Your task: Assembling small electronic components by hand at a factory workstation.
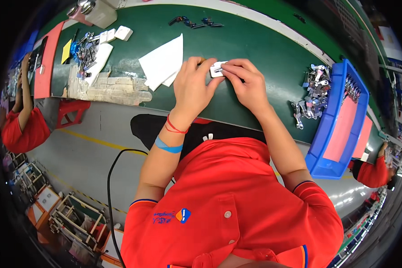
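Observation:
A small white square block [215,73] with a narrow dark metal piece on its top is held just above the green bench. My left hand [193,85] grips its left side between thumb and fingers. On the other side, the closed fingertips of my right hand [248,84] press against the block and the metal piece, hiding part of both. Beside my left hand lie folded white sheets [164,60]. Several dark metal parts [194,23] lie farther back on the bench. To the right is a heap of small shiny metal clip-like parts [315,91].
A blue tray [315,154] with a pink lining and more metal parts stands at the right bench edge. At the left are another metal-part pile [88,53], white blocks [123,33], a yellow note [66,51] and a pink mat [47,67]. Other people sit at both sides.

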